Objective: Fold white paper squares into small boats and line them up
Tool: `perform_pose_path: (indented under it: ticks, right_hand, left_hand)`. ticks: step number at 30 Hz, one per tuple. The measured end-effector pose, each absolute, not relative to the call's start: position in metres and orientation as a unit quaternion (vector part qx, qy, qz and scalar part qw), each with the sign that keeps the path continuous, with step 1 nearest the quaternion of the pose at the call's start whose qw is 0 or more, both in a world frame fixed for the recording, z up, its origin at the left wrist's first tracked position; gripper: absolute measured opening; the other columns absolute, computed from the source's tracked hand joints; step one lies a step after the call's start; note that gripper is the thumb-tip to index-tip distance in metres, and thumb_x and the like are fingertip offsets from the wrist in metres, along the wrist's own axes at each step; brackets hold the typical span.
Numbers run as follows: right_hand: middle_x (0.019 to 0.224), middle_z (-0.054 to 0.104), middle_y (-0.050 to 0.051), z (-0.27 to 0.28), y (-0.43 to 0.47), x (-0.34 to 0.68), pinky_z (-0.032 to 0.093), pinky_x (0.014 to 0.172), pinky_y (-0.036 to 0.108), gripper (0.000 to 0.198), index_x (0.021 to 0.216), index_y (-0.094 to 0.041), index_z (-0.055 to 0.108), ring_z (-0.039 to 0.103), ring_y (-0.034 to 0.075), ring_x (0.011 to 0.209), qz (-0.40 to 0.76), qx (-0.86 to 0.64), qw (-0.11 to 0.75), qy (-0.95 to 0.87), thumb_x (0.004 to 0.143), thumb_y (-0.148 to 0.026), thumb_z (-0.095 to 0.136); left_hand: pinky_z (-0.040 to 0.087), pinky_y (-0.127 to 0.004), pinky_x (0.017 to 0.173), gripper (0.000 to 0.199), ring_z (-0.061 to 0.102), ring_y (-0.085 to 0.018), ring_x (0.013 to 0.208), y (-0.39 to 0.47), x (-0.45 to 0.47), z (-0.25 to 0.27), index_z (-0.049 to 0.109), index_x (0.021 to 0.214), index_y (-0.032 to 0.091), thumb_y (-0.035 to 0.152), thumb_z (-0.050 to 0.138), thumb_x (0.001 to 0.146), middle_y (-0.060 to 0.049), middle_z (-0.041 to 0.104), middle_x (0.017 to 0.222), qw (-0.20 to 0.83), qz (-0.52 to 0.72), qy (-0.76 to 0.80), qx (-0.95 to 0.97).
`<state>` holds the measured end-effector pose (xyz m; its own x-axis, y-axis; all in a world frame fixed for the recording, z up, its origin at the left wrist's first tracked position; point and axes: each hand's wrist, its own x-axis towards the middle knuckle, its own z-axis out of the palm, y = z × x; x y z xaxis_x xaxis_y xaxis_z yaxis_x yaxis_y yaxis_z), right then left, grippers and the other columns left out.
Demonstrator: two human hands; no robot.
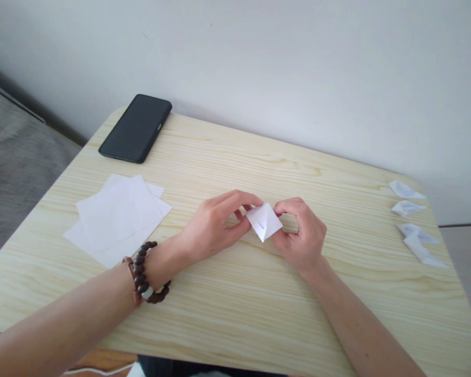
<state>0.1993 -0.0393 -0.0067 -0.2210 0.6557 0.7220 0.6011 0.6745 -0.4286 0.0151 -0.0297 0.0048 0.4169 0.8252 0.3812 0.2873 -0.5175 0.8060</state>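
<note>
Between my two hands, above the middle of the table, is a small piece of folded white paper (264,221), diamond-shaped with creases meeting near its centre. My left hand (220,220) pinches its left side between thumb and fingers. A dark beaded bracelet circles that wrist. On the right edge, the thumb and bent index finger of my right hand (300,233) grip the same folded paper. The back of the paper and some fingertips are hidden.
Loose white paper sheets (118,214) lie overlapping at the left. Behind them rests a black phone (137,128). Several small folded paper pieces (408,208) form a column near the right edge of the wooden table (227,314). A pale wall (298,68) borders the far side.
</note>
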Motion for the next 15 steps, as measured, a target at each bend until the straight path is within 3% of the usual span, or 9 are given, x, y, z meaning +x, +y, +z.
perform_pose_path:
  ticks: [9,15]
  right_hand:
    - [0.072,0.063,-0.002,-0.0062,-0.0386,0.1988,0.048,0.063,0.028,0.015,0.091,-0.025,0.053,0.062,0.015,0.067,0.023,-0.397,0.480,-0.782,0.083,-0.014,0.060]
    - [0.083,0.066,0.002,-0.0045,-0.0389,0.1982,0.050,0.067,0.030,0.021,0.098,-0.023,0.057,0.061,0.015,0.071,0.053,-0.396,0.481,-0.781,0.081,-0.011,0.064]
  left_hand:
    - [0.056,-0.022,0.078,0.026,0.069,-0.014,0.095,-0.0297,0.0143,0.0083,0.064,0.102,0.018,0.006,0.051,0.083,-0.004,0.072,0.109,0.325,0.402,0.367,0.773]
    - [0.056,-0.020,0.075,0.023,0.068,-0.013,0.096,-0.0305,0.0155,0.0061,0.060,0.103,0.017,0.008,0.053,0.084,-0.004,0.071,0.109,0.344,0.402,0.366,0.765]
